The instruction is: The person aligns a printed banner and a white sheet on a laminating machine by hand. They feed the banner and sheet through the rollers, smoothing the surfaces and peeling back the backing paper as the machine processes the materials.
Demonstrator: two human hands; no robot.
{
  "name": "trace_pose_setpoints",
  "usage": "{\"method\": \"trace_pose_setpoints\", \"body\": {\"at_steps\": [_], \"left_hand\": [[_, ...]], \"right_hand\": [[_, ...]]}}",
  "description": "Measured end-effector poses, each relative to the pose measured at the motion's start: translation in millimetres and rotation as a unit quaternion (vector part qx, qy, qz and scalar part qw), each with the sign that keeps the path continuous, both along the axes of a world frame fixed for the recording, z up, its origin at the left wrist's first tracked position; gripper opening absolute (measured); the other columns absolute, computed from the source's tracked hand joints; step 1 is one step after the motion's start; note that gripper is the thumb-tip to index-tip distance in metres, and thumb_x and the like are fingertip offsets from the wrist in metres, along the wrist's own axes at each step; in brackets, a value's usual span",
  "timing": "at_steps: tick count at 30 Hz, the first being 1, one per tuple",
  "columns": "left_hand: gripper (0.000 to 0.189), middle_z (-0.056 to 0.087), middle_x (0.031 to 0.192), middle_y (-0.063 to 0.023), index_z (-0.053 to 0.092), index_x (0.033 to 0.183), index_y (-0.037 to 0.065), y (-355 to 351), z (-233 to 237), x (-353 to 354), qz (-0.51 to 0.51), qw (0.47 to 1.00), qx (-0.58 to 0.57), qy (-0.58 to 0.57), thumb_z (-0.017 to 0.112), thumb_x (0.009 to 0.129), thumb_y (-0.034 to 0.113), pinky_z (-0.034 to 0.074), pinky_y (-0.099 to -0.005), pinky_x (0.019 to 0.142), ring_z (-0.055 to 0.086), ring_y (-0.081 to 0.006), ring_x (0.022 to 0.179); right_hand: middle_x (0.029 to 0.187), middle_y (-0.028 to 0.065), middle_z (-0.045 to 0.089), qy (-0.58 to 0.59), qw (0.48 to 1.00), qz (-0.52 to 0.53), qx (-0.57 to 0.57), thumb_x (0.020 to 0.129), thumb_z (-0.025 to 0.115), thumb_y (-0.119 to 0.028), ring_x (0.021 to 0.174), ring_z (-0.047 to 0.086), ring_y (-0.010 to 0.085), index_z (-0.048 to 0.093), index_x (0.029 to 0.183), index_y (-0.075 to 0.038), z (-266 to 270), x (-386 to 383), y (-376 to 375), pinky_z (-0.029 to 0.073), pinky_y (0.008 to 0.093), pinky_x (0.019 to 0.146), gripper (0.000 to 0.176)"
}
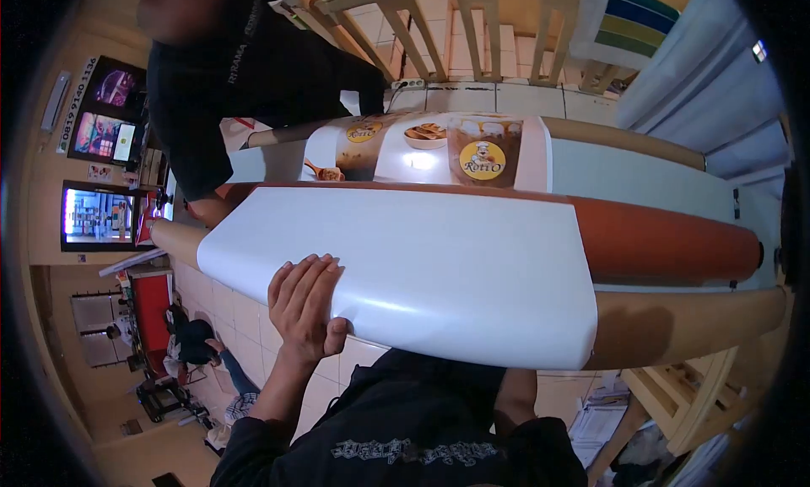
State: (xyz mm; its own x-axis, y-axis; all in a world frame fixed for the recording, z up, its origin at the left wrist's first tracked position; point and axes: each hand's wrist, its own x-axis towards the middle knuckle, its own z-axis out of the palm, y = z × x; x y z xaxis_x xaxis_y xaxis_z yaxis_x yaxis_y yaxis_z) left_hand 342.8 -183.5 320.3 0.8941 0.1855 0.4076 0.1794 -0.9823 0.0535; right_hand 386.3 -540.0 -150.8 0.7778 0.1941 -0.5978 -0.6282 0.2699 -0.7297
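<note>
My left hand [305, 305] lies on the white sheet [439, 267], fingers together and flat on it near its front edge, thumb apart. The sheet drapes over a brown cardboard roll [692, 327] at the front and reaches the orange-red roll [666, 240] behind. My right hand is hidden; only part of that forearm shows below the sheet. Beyond the orange-red roll, a printed sheet [422, 154] with food and drink pictures lies across the pale work surface [591, 168].
A co-worker in black [270, 65] leans over the far left side. Wooden railing [472, 31] stands behind. At right are a wooden frame [696, 403] and a grey curtain [717, 82]. Screens [97, 215] line the left wall; another person [198, 343] sits at lower left.
</note>
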Motion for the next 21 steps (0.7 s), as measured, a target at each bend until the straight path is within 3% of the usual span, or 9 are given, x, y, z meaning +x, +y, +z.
{"method": "trace_pose_setpoints", "body": {"at_steps": [3, 4, 6, 12, 20, 21], "left_hand": [[0.058, 0.07, 0.109, -0.0168, 0.07, 0.109, 0.002, -1, 5, 4, -0.004, 1.0, -0.005, 0.007, 0.029, 0.096, 0.042, 0.04, -0.0452, 0.105, 0.064, -0.0313, 0.111], [0.062, 0.068, 0.111, -0.0223, 0.066, 0.111, -0.004, -3, 8, 4, -0.018, 0.999, 0.004, 0.029, 0.025, 0.1, 0.042, 0.039, -0.0485, 0.104, 0.064, -0.037, 0.11], [0.059, 0.068, 0.111, -0.0208, 0.066, 0.111, -0.003, -3, 6, 4, -0.02, 1.0, 0.017, 0.013, 0.028, 0.099, 0.04, 0.039, -0.0475, 0.105, 0.063, -0.0357, 0.111], [0.059, 0.062, 0.121, -0.0257, 0.058, 0.122, -0.009, -1, 0, -4, -0.047, 0.999, 0.013, 0.017, 0.027, 0.102, 0.037, 0.038, -0.0508, 0.105, 0.056, -0.0435, 0.116], [0.061, 0.059, 0.128, -0.0233, 0.056, 0.127, -0.009, 7, -8, -17, -0.069, 0.997, -0.022, 0.009, 0.02, 0.106, 0.036, 0.039, -0.0455, 0.105, 0.055, -0.0381, 0.12], [0.065, 0.058, 0.129, -0.0235, 0.055, 0.129, -0.008, 5, -8, -20, -0.063, 0.998, -0.027, 0.005, 0.021, 0.106, 0.042, 0.042, -0.0443, 0.103, 0.056, -0.0361, 0.119]], "right_hand": [[0.122, 0.0055, 0.057, -0.004, 1.0, -0.009, 0.005, 0.097, 0.063, -0.028, 0.115, 0.051, 0.0193, 0.056, 0.123, -0.005, -1, -7, 0, 0.038, 0.0335, 0.102, 0.035], [0.121, 0.0053, 0.058, -0.008, 1.0, -0.014, 0.008, 0.097, 0.063, -0.027, 0.114, 0.052, 0.0191, 0.057, 0.122, -0.005, -1, -8, 0, 0.038, 0.0332, 0.102, 0.034], [0.119, 0.0048, 0.06, -0.015, 0.999, -0.024, 0.02, 0.097, 0.063, -0.027, 0.112, 0.053, 0.0185, 0.059, 0.12, -0.004, -3, -12, 0, 0.039, 0.0328, 0.101, 0.032], [0.112, 0.0034, 0.064, -0.059, 0.993, -0.064, 0.08, 0.097, 0.063, -0.026, 0.108, 0.056, 0.017, 0.064, 0.115, -0.004, -20, -6, 11, 0.04, 0.0314, 0.099, 0.028], [0.1, 0.0006, 0.067, -0.009, 0.99, -0.062, 0.128, 0.096, 0.065, -0.026, 0.099, 0.058, 0.0139, 0.068, 0.106, -0.005, -45, -3, 14, 0.043, 0.0302, 0.092, 0.024], [0.098, -0.0013, 0.066, -0.051, 0.99, -0.05, 0.123, 0.097, 0.065, -0.026, 0.097, 0.057, 0.012, 0.068, 0.105, -0.005, -48, -1, 12, 0.043, 0.029, 0.091, 0.023]]}}
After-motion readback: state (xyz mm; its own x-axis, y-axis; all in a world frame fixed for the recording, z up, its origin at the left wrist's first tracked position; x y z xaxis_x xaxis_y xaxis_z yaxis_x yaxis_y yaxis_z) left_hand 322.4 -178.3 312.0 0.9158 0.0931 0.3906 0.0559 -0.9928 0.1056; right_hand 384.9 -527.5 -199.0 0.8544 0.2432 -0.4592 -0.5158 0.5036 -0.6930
